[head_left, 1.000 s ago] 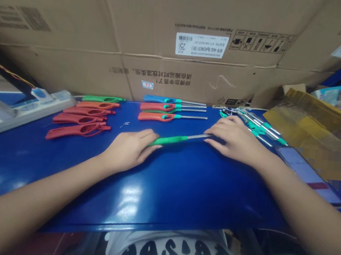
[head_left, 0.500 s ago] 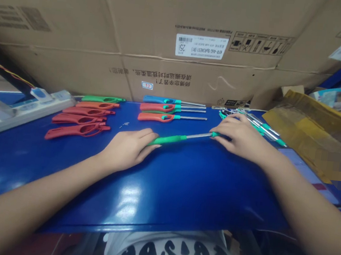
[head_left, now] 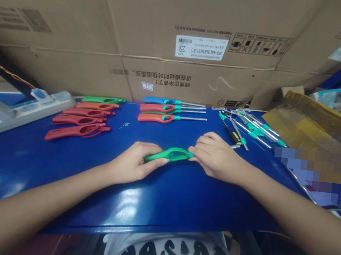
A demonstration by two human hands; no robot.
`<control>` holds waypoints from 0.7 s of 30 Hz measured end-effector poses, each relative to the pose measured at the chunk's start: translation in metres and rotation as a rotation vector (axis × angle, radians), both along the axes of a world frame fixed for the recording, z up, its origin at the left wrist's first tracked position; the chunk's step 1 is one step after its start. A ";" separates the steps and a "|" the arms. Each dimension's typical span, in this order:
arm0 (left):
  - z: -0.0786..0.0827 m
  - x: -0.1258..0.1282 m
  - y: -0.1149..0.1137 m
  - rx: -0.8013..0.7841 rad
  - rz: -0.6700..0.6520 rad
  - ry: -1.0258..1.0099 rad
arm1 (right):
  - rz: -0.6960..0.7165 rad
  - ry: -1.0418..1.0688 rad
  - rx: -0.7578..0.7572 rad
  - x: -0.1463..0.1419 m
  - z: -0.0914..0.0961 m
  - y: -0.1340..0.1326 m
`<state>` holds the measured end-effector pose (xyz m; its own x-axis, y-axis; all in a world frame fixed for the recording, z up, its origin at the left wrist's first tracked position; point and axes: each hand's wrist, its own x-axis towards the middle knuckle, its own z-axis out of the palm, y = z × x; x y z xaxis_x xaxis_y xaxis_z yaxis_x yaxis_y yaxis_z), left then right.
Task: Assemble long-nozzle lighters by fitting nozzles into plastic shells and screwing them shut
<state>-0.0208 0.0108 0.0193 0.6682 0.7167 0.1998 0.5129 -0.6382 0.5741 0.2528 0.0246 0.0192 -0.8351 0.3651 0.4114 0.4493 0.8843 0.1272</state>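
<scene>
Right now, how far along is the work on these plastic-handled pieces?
Apparently done: a few blue and red handles fitted with metal tubes, lined up at the back. In hand: a green plastic handle shell, held between left hand and right hand. Left: a row of empty red and green handle shells at left, loose teal-collared metal tubes at right.

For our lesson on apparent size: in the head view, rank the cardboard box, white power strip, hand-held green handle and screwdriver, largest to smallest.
1. cardboard box
2. white power strip
3. green handle, ends covered by the left hand and right hand
4. screwdriver, thinner; it lies farther off, so last place is unsure
</scene>
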 end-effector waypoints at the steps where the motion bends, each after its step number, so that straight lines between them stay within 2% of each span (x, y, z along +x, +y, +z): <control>1: 0.001 0.000 0.000 -0.009 -0.003 -0.004 | 0.006 0.004 -0.001 0.000 0.000 0.000; 3: 0.000 0.000 -0.001 0.047 -0.015 0.020 | 0.006 0.005 -0.030 0.001 -0.001 -0.001; 9: -0.013 -0.003 -0.006 0.518 -0.009 0.231 | -0.009 0.018 -0.236 0.001 -0.004 -0.001; 11: -0.016 -0.002 -0.006 0.590 0.008 0.278 | -0.031 0.026 -0.281 0.002 -0.003 0.000; 16: -0.014 0.003 -0.001 0.488 0.035 0.399 | -0.178 -0.045 -0.384 0.005 0.002 0.008; 21: -0.009 0.002 0.002 0.341 0.050 0.354 | -0.269 -0.112 -0.459 0.021 0.010 0.019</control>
